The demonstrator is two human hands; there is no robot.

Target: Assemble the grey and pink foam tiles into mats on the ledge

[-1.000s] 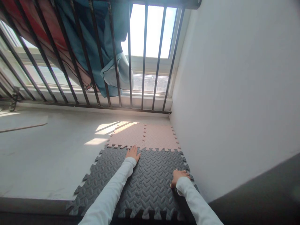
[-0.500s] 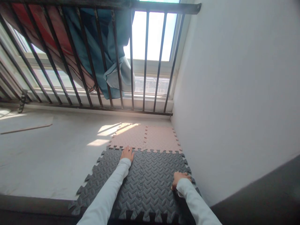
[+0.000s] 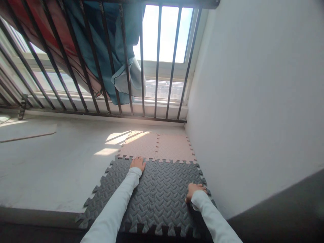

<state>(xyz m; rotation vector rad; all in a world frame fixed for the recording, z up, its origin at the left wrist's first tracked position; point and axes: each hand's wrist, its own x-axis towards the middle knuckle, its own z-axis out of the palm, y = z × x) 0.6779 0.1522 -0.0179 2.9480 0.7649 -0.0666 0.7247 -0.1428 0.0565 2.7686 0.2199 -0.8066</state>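
Two dark grey foam puzzle mats point(image 3: 162, 192) lie side by side on a pale ledge, joined at their far edge to two pink foam mats point(image 3: 162, 146). My left hand point(image 3: 138, 163) lies flat with fingers stretched out on the toothed seam between grey and pink. My right hand point(image 3: 194, 190) presses on the grey mat's right edge near the white wall, its fingers curled downward. Both arms wear white sleeves.
A white wall point(image 3: 253, 101) runs close along the right of the mats. Black railing bars point(image 3: 141, 67) stand at the back before a window, with blue cloth point(image 3: 113, 50) and red cloth point(image 3: 45, 37) hanging behind them. Bare pale ledge point(image 3: 50, 165) spreads left.
My left hand slid left along the grey-pink seam. My right hand stayed at the right edge. The view shifted slightly.
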